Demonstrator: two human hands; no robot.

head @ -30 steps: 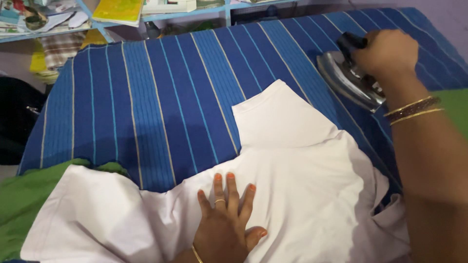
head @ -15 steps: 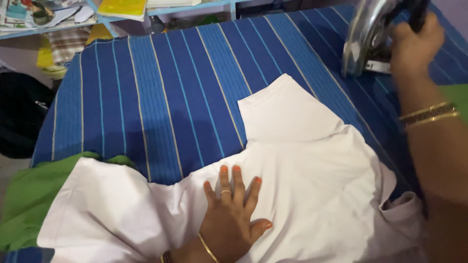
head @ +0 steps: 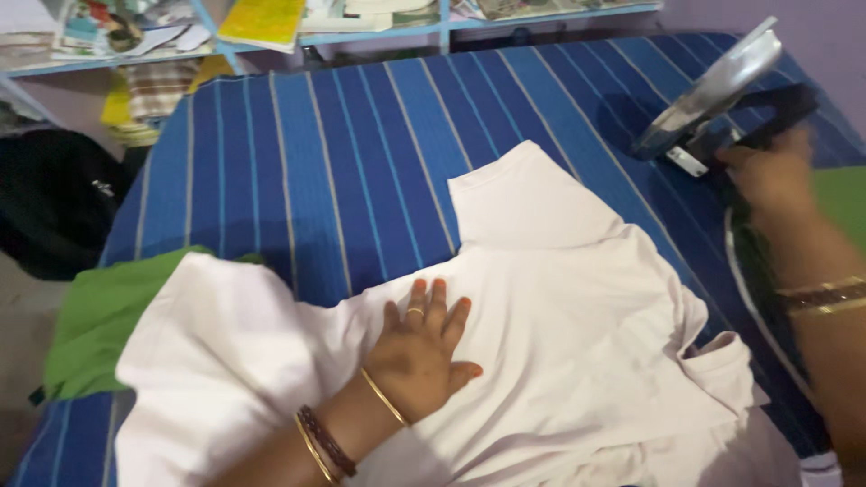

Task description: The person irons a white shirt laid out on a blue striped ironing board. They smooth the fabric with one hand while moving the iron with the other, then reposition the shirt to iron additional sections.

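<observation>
Left hand [head: 422,356] spread flat on white shirt [head: 559,334]; right hand [head: 774,176] gripping tilted iron [head: 713,90] above striped cloth [head: 343,171].

blue striped cloth [head: 343,171] spread as work surface | green fabric [head: 99,316] at left edge, partly under other laundry | shelf [head: 379,32] along top w/ papers + yellow book [head: 262,20] | folded checked cloth [head: 158,90] below shelf | black bag [head: 54,198] far left on floor
</observation>
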